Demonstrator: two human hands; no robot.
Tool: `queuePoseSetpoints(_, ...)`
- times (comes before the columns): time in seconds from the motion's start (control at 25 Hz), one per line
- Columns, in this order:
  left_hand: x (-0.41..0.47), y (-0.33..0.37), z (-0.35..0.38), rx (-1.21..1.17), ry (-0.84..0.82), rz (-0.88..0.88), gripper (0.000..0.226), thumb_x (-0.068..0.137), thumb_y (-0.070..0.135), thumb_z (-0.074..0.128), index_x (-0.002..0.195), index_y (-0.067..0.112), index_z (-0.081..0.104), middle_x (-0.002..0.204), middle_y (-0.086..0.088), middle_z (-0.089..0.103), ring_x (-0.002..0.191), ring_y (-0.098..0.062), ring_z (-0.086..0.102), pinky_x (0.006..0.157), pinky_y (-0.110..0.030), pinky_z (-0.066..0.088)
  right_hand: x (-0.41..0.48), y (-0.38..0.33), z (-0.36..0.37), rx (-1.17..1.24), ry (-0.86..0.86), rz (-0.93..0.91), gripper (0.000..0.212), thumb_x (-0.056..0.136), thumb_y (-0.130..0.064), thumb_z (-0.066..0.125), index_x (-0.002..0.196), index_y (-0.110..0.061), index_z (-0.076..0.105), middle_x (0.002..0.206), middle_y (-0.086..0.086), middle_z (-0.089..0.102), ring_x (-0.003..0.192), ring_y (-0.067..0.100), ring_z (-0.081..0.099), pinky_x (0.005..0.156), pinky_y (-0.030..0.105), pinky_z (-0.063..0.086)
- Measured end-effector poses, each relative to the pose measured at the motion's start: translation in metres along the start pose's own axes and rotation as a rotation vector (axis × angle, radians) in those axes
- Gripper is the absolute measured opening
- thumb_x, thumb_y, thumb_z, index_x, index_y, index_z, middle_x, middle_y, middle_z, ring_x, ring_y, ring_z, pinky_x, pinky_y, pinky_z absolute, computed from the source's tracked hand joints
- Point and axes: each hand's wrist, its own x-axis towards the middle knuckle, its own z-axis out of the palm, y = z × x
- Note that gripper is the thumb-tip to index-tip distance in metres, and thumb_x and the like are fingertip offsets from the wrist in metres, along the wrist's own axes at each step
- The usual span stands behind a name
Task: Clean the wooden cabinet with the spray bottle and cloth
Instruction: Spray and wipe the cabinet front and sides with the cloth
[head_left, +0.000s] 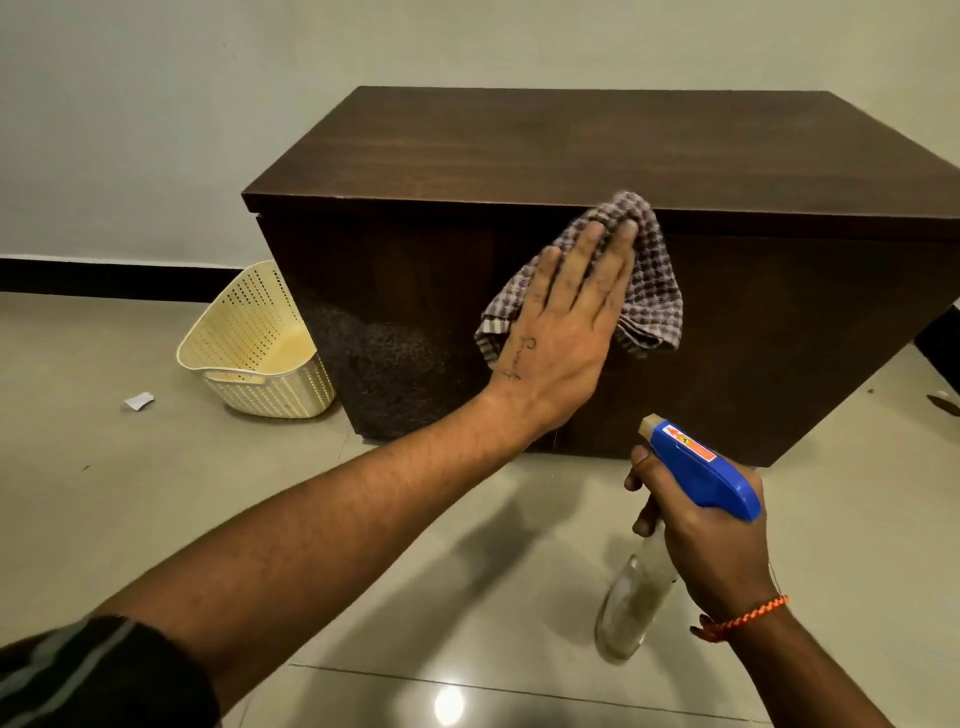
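- I see the wooden cabinet (597, 156) standing on the tiled floor (130, 493), its back against the pale wall (208, 78); it fills the far middle and right of the view, dark brown, with a flat top that overhangs the front face.
- My left hand (561, 332) reaches forward, palm flat and fingers spread wide, pressing the cloth (649, 291) against the upper part of the cabinet's front, just under the top's near edge.
- The cloth is checked in purple and white, bunched under the fingers, with loose folds hanging out to the left and right of the hand; its top corner reaches the top's edge.
- My right hand (711, 540) sits near and to the right, closed around the neck of the spray bottle (691, 478), fingers curled at the trigger below the blue head.
- The bottle hangs in the air above the floor, apart from the cabinet, its nozzle aimed up and left toward the cabinet front; the clear body slants down toward me.
- An orange thread band (743, 618) circles the right wrist.
- A speckled patch shows low on the left part of the cabinet front; I cannot tell what it is.
- A cream perforated basket (254, 343) leans, tilted, beside the cabinet's left end on the floor, and a small scrap of paper (139, 401) lies just left of it.
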Motion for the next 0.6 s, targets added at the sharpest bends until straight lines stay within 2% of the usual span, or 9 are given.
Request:
queuePoseSetpoints(0.08, -0.002, -0.012, -0.003, 0.059, -0.046, 0.147, 0.062, 0.099, 0.006, 0.026, 0.16, 0.004, 0.016, 0.169, -0.014, 0.014, 0.156, -0.036, 0.011, 0.126, -0.051, 0.002, 0.0, -0.004, -0.002, 0.03, 0.004, -0.005, 0.017, 0.087, -0.026, 0.068, 0.086, -0.009, 0.071, 0.07, 0.003, 0.071, 0.041, 0.02, 0.061, 0.045, 0.019, 0.052)
queuePoseSetpoints(0.16, -0.004, -0.036, -0.009, 0.01, -0.039, 0.222, 0.063, 0.101, 0.015, 0.038, 0.16, 0.004, 0.019, 0.169, -0.015, 0.016, 0.157, -0.033, 0.012, 0.128, -0.05, 0.006, 0.0, -0.005, -0.003, 0.026, 0.001, -0.004, 0.026, 0.083, -0.034, 0.066, 0.086, -0.008, 0.071, 0.072, 0.002, 0.071, 0.042, 0.021, 0.062, 0.046, 0.018, 0.052)
queuePoseSetpoints(0.24, -0.01, -0.062, -0.012, -0.018, -0.027, 0.208, 0.075, 0.097, 0.027, 0.049, 0.161, 0.005, 0.017, 0.169, -0.014, 0.014, 0.157, -0.031, 0.01, 0.128, -0.049, 0.009, -0.001, -0.005, -0.002, 0.011, -0.009, -0.011, 0.031, 0.081, -0.038, 0.065, 0.083, -0.008, 0.07, 0.068, 0.001, 0.07, 0.042, 0.018, 0.062, 0.046, 0.015, 0.05)
queuePoseSetpoints(0.36, -0.039, -0.106, -0.009, 0.051, -0.025, 0.136, 0.087, 0.097, 0.032, 0.055, 0.163, 0.009, 0.003, 0.171, -0.011, 0.0, 0.158, -0.028, -0.004, 0.128, -0.045, 0.001, -0.001, -0.005, 0.003, -0.018, -0.033, -0.022, 0.033, 0.08, -0.039, 0.063, 0.08, -0.007, 0.07, 0.059, 0.001, 0.066, 0.042, 0.015, 0.06, 0.047, 0.01, 0.049)
queuePoseSetpoints(0.48, -0.087, -0.156, -0.008, 0.01, 0.003, -0.104, 0.096, 0.099, 0.027, 0.061, 0.16, 0.017, -0.014, 0.17, -0.01, -0.012, 0.155, -0.023, -0.018, 0.128, -0.041, -0.008, 0.0, -0.005, 0.01, -0.007, -0.044, -0.024, 0.031, 0.08, -0.04, 0.064, 0.078, -0.009, 0.069, 0.061, 0.002, 0.068, 0.042, 0.016, 0.061, 0.047, 0.012, 0.05)
queuePoseSetpoints(0.6, -0.12, -0.187, -0.009, -0.292, 0.169, -0.477, 0.08, 0.109, 0.036, 0.044, 0.16, 0.024, -0.016, 0.168, -0.013, -0.01, 0.156, -0.027, -0.015, 0.128, -0.051, 0.004, -0.003, -0.005, 0.017, -0.008, -0.069, -0.026, 0.031, 0.08, -0.04, 0.063, 0.077, -0.009, 0.068, 0.059, -0.005, 0.067, 0.04, 0.012, 0.059, 0.047, 0.009, 0.048)
